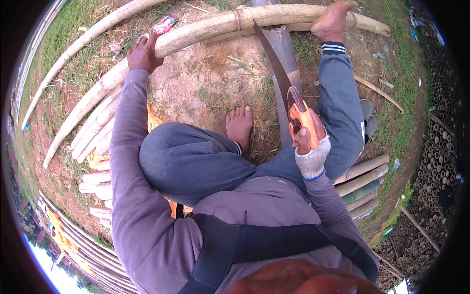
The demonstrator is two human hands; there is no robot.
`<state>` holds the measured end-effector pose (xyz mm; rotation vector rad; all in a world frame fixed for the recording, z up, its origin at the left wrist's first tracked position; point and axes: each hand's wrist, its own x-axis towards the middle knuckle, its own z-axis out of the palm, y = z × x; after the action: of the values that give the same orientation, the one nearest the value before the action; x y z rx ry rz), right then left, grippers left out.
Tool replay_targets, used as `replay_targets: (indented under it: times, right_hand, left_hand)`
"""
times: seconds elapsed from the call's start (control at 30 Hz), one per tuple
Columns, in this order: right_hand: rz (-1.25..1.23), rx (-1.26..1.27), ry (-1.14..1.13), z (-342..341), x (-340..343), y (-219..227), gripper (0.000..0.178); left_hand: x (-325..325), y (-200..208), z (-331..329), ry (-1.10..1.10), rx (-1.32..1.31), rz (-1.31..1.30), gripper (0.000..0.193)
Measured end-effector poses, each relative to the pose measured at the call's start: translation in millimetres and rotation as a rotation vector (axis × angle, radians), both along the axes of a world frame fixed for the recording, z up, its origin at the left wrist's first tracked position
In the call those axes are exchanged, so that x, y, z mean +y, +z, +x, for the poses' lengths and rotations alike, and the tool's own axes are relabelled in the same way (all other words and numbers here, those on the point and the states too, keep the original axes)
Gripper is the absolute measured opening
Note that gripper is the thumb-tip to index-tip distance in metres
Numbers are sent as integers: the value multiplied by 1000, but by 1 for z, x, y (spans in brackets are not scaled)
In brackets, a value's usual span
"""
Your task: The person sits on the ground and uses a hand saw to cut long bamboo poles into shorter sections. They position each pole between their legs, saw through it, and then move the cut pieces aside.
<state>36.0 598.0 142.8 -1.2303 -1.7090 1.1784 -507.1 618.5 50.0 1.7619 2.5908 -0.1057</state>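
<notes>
A long pale bamboo pole point(210, 30) lies across the ground ahead of me, over a grey supporting pole point(284, 49). My left hand point(143, 55) is closed round the bamboo on the left. In my right hand point(313, 139), which wears a white fingerless glove, is a handsaw point(299, 111) gripped by its orange handle. Its dark blade point(274, 61) slants up to the bamboo, with the tip touching or overlapping it just right of a joint. My bare right foot point(330, 24) presses on the pole's right part; the left foot point(239, 125) is on the soil.
More bamboo poles point(68, 61) lie at left. Cut lengths point(362, 188) are stacked by my right side, near grey sandals point(368, 120). A large pile of bamboo ends point(435, 186) fills the far right. A red-and-white wrapper point(164, 24) lies beyond my left hand.
</notes>
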Motion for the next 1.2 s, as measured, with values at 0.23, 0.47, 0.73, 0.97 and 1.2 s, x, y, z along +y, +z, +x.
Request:
replay_targets:
  times: [0.23, 0.47, 0.73, 0.97, 1.2]
  right_hand:
    - [288, -103, -82, -115, 124, -24, 37]
    - [-30, -42, 69, -16, 29, 26, 47]
    - [176, -167, -83, -122, 131, -21, 35]
    - [19, -43, 43, -11, 17, 16, 47]
    - [268, -161, -109, -107, 127, -30, 39]
  left_hand:
    - [17, 3, -1, 2, 2, -5, 91]
    - [-11, 1, -3, 33, -13, -7, 89]
    - [10, 0, 3, -4, 22, -3, 94]
    - [-3, 5, -1, 20, -33, -19, 88]
    - [23, 5, 15, 10, 10, -51, 87]
